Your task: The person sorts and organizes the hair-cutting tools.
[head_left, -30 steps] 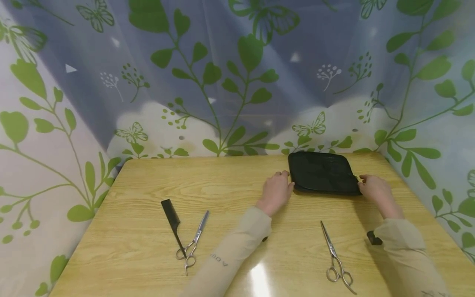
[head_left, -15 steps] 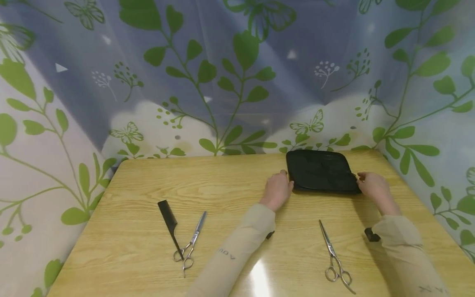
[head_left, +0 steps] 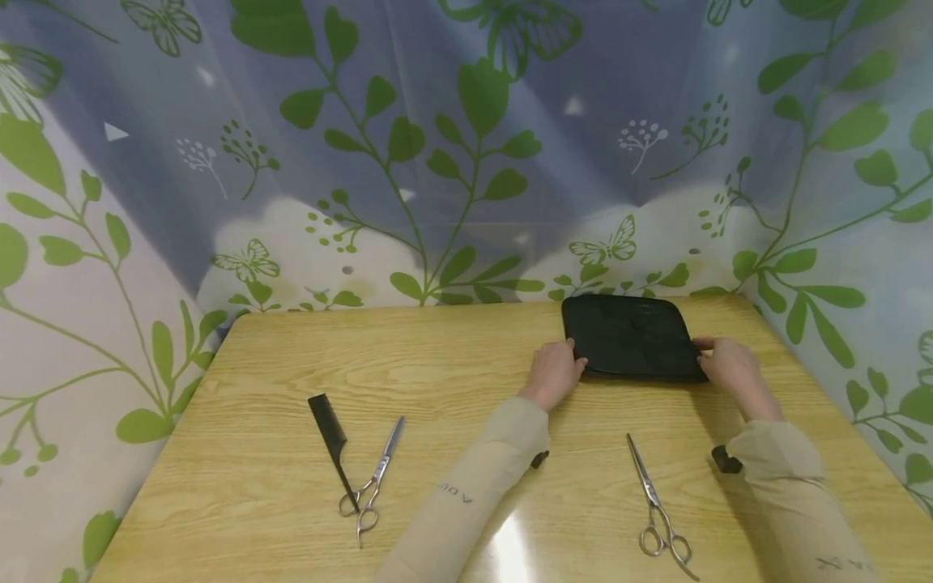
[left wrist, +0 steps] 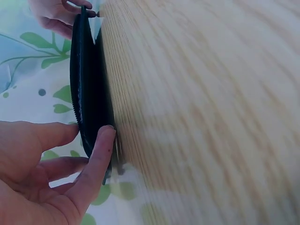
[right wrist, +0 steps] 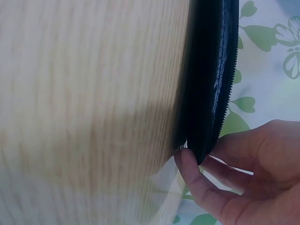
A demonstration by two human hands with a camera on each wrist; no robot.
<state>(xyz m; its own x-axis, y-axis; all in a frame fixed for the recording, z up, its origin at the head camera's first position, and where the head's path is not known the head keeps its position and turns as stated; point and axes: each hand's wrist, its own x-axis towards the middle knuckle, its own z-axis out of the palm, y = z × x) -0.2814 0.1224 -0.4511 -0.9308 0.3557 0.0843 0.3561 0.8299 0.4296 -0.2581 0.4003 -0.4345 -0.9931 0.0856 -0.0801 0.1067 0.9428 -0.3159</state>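
A flat black zip case (head_left: 630, 336) lies at the back right of the table. My left hand (head_left: 554, 374) pinches its left edge near the front corner. On the opposite side, the right hand (head_left: 732, 372) grips the right edge. The left wrist view shows thumb and fingers (left wrist: 101, 150) on either side of the case's rim, with a narrow dark gap between its two layers. Zipper teeth (right wrist: 226, 112) run along the upper layer in the right wrist view, and the right fingers (right wrist: 192, 171) hold the corner there.
Scissors (head_left: 653, 494) lie in front of the case, toward the near edge. At the left, a black tail comb (head_left: 330, 425) overlaps the handles of a second pair of scissors (head_left: 382, 461). A leaf-patterned curtain (head_left: 466, 202) stands behind the wooden table (head_left: 437, 348).
The left hand has shifted slightly right against the case's edge, and the right hand slightly left on its side. The case stays nearly where it was. The head view has moved a little.
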